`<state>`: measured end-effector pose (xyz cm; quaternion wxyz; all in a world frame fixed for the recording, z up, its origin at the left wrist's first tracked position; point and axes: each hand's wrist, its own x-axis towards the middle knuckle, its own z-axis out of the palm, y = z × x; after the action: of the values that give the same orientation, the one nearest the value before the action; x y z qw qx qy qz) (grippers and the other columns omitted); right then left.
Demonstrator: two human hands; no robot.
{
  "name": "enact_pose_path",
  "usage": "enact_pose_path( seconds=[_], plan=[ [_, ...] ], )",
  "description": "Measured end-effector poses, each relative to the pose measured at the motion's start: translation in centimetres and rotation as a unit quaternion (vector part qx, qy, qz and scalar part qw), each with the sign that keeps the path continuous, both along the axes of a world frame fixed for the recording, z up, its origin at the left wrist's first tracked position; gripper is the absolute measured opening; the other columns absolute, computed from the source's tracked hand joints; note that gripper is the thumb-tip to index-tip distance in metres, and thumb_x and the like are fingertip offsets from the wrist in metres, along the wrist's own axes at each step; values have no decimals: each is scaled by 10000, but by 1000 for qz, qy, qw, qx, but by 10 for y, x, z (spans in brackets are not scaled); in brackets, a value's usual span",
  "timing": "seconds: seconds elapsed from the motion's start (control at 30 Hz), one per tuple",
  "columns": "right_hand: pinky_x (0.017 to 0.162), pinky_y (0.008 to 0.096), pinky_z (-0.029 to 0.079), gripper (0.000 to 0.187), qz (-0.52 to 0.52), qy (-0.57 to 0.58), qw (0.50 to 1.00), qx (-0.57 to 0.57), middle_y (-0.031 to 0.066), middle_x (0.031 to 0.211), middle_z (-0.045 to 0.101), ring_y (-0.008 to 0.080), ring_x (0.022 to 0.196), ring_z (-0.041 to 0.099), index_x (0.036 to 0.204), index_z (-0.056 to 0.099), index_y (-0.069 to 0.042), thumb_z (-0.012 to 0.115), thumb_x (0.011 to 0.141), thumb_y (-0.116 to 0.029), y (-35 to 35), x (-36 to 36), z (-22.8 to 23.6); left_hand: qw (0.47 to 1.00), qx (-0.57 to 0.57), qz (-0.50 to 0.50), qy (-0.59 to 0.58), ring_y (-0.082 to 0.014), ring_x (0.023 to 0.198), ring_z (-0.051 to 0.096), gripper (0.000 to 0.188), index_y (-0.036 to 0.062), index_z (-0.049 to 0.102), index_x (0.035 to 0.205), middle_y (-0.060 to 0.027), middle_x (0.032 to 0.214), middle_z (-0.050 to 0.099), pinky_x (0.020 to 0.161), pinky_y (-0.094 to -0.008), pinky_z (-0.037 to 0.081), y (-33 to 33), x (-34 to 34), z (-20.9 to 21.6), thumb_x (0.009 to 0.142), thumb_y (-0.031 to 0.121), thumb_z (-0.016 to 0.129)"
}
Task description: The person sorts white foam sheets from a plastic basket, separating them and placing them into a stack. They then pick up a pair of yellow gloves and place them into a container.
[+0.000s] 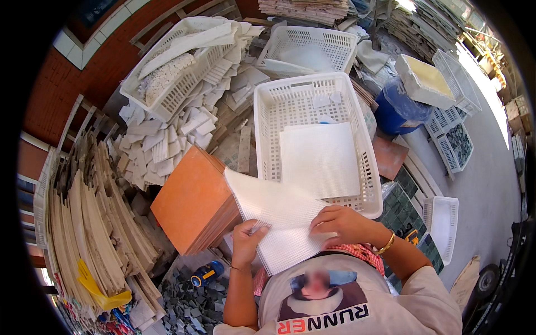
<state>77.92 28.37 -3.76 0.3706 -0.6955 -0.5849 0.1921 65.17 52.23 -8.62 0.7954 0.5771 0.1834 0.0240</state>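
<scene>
Evidently adjusting a white mesh sheet [286, 215], the left hand [246, 239] and right hand [345, 225] pinch it, the next move seemingly needing even support.

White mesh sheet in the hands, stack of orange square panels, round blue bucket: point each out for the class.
White mesh sheet [278, 208]: head view, middle of its face.
Stack of orange square panels [192, 200]: head view, top face.
Round blue bucket [395, 113]: head view, side wall.
</scene>
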Motion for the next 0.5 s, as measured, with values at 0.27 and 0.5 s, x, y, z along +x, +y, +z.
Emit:
enact_pose_path(
  seconds=[0.27,0.5],
  plan=[
    [810,331,420,335,20,26,999,-21,53,938,593,233,894,526,889,600,-58,698,612,-218,2,5,-4,1000,1,-16,-4,-88,722,547,93,-33,624,822,-48,791,618,663,-218,433,-1,3,1,735,-7,602],
    [672,326,488,241,18,10,1000,-18,75,943,599,244,794,579,894,577,-53,639,679,-142,-4,-3,-5,1000,8,-16,4,-88,712,547,89,-31,627,818,-46,782,620,657,-217,433,0,2,5,739,-4,599]
  ],
)
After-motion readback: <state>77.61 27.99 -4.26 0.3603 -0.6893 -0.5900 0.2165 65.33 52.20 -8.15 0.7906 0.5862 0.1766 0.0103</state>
